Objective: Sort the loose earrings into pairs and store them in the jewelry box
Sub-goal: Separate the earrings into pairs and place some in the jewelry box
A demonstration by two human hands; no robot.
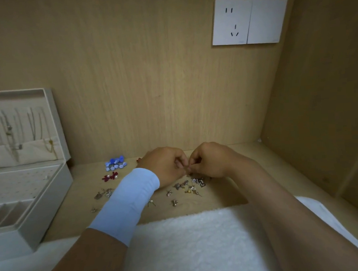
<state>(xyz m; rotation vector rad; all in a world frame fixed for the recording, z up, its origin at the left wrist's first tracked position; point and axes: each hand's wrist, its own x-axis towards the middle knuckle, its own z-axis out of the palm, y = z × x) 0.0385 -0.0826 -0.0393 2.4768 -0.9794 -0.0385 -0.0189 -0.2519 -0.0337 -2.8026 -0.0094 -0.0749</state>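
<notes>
Earrings (189, 186): mostly loose on the surface (228, 192), scattered just in front of and beneath both hands. Grouped so far, by the look of it: blue pieces (115, 163) clustered near the back wall; red pieces (110, 176) just in front of those; a few metal pieces (103, 194) left of the pale sleeve (125, 202). Left hand (165, 167) and right hand (208, 160): held just above the scatter, fingers curled, together pinching a small earring (187, 169) at the fingertips; too small to tell whether a single item or a stud with its back. Jewelry box (33, 225): at the left edge of the surface, well apart from the hands, lid (55, 121) open and upright, necklaces (12, 131) hung inside. Perforated panel (20, 181): almost bare, one or two specks, not identifiable. Slotted compartments (5, 210): nothing visible inside. Judged progress: early; sorting partly started, storing barely begun if at all. Remaining: match the unsorted metal pieces, then carry each pair across to the box.
</notes>
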